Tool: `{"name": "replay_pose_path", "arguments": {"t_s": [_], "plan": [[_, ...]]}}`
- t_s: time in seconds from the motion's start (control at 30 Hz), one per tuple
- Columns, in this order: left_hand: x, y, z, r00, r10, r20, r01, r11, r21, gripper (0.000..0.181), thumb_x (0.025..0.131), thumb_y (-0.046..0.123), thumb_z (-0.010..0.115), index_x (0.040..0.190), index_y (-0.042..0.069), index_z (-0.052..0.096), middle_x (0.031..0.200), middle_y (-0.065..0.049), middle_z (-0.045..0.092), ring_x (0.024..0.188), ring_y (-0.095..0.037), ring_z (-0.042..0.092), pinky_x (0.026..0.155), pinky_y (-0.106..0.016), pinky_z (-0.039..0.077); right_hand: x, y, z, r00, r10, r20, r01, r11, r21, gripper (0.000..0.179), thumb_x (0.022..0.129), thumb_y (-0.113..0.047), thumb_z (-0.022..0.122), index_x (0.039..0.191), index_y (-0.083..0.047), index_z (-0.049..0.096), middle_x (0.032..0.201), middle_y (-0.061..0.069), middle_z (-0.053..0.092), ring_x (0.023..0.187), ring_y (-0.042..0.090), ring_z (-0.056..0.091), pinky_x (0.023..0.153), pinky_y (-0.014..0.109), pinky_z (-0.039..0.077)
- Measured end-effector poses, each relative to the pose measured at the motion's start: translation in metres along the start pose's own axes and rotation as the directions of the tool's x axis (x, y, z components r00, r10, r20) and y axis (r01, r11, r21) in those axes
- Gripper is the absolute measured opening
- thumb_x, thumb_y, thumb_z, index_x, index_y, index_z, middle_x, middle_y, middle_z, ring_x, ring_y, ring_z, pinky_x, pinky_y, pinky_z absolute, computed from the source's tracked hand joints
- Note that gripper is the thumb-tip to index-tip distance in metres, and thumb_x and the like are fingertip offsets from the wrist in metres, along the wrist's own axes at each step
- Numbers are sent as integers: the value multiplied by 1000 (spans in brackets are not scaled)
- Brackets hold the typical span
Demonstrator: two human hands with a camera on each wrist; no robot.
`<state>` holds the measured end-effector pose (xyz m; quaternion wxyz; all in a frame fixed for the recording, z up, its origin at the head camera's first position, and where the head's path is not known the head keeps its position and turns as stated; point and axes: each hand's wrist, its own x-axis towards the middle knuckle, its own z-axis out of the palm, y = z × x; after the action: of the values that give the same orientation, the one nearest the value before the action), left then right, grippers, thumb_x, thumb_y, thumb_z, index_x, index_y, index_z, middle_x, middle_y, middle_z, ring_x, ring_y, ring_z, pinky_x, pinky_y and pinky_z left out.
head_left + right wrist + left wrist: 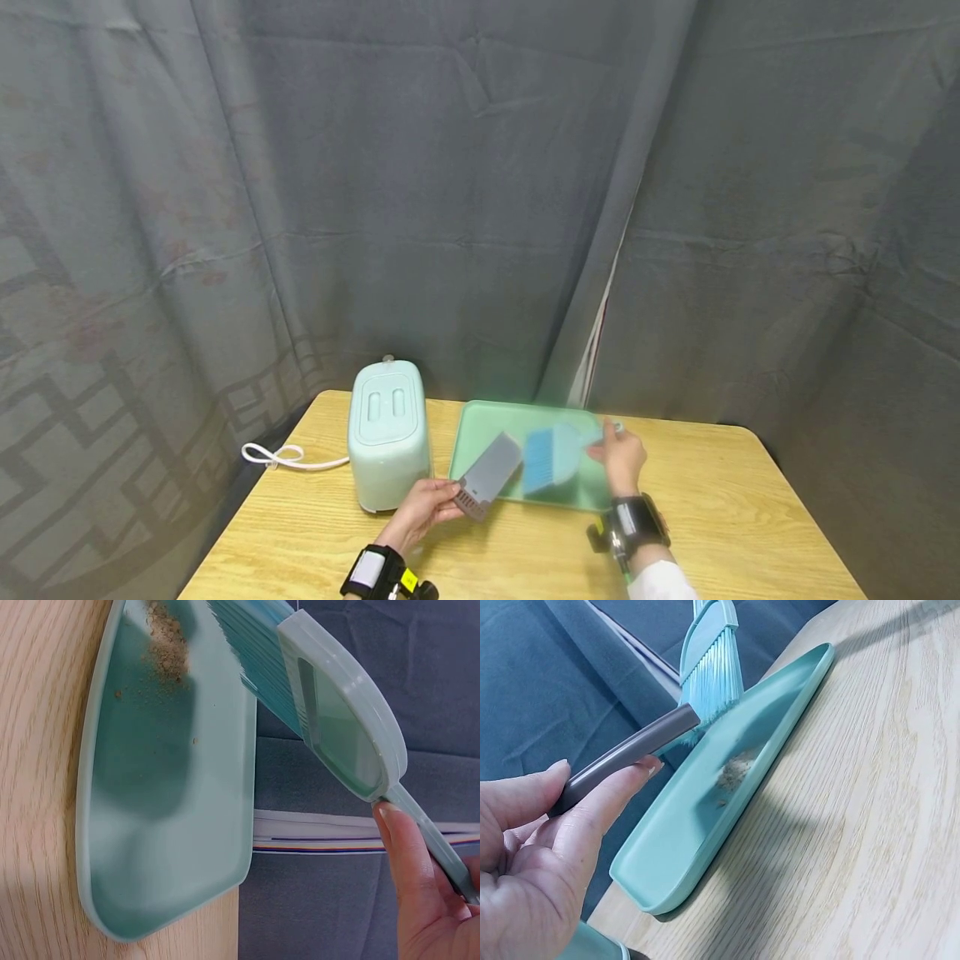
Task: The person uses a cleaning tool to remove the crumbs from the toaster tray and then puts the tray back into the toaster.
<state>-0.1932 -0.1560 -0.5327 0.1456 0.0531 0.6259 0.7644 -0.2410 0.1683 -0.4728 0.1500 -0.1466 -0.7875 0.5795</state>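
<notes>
My left hand point(426, 510) pinches a grey crumb tray point(491, 471) by its slotted end, thumb on top and fingers beneath. In the left wrist view it is seen nearly edge-on. My right hand point(624, 460) grips the handle of a pale green hand brush point(562, 454), its blue bristles point(716, 679) pointing toward the crumb tray. Both are held above a mint green tray point(474, 417) on the table. A small heap of brown crumbs point(169, 649) lies in the green tray, with a few specks scattered around it.
A mint green toaster point(386, 442) with a lid stands left of the green tray. Its white cord point(292, 458) loops off to the left. Behind the wooden table point(712, 517) hangs a grey curtain point(450, 208).
</notes>
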Motion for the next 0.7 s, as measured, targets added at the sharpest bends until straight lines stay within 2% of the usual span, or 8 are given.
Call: {"name": "replay_pose_path", "arguments": {"t_s": [0.1, 0.23, 0.37, 0.47, 0.57, 0.7], "plan": [[-1, 1, -1, 1000, 3, -2, -3, 1000, 0, 33, 104, -3, 46, 123, -30, 48, 109, -33, 69, 91, -19, 74, 84, -29, 63, -1, 1, 0, 1000, 0, -11, 0, 1000, -1, 42, 108, -23, 47, 108, 17, 60, 78, 25, 71, 59, 20, 72, 54, 20, 60], [-2, 2, -2, 1000, 4, -13, -4, 1000, -1, 33, 104, -2, 47, 122, -30, 49, 109, -33, 69, 91, -20, 74, 84, -31, 63, -2, 1, -2, 1000, -2, -14, 2, 1000, -14, 43, 109, -24, 46, 111, 16, 60, 80, 25, 71, 63, 23, 73, 59, 25, 63], [-2, 2, -3, 1000, 6, -19, -6, 1000, -6, 32, 104, -2, 47, 121, -29, 50, 109, -33, 69, 91, -20, 74, 84, -31, 63, -3, 3, -6, 1000, -2, -13, 2, 999, -32, 43, 110, -26, 45, 108, 14, 62, 79, 23, 72, 67, 29, 74, 66, 31, 64], [-2, 2, -3, 1000, -1, -25, 1, 1000, -14, 32, 104, -3, 48, 121, -29, 50, 108, -32, 70, 89, -19, 74, 84, -30, 63, -2, 2, -8, 1000, 14, -14, -14, 999, -34, 45, 109, -28, 44, 107, 12, 62, 77, 22, 73, 68, 29, 74, 66, 30, 62], [-2, 2, -3, 1000, -8, -28, 8, 1000, -22, 31, 103, -4, 48, 120, -30, 50, 106, -31, 70, 88, -17, 73, 83, -29, 63, -1, -5, -9, 1000, 29, -4, -29, 999, 32, 45, 109, -29, 45, 111, 13, 60, 75, 20, 72, 65, 24, 74, 64, 27, 63], [-1, 3, -1, 1000, -9, -23, 8, 1000, -24, 32, 103, -4, 48, 121, -30, 50, 107, -32, 70, 89, -18, 74, 83, -29, 63, -2, -19, -5, 996, 29, 81, -42, 986, 163, 47, 109, -28, 49, 121, 17, 54, 72, 14, 71, 59, 12, 70, 62, 25, 64]]}}
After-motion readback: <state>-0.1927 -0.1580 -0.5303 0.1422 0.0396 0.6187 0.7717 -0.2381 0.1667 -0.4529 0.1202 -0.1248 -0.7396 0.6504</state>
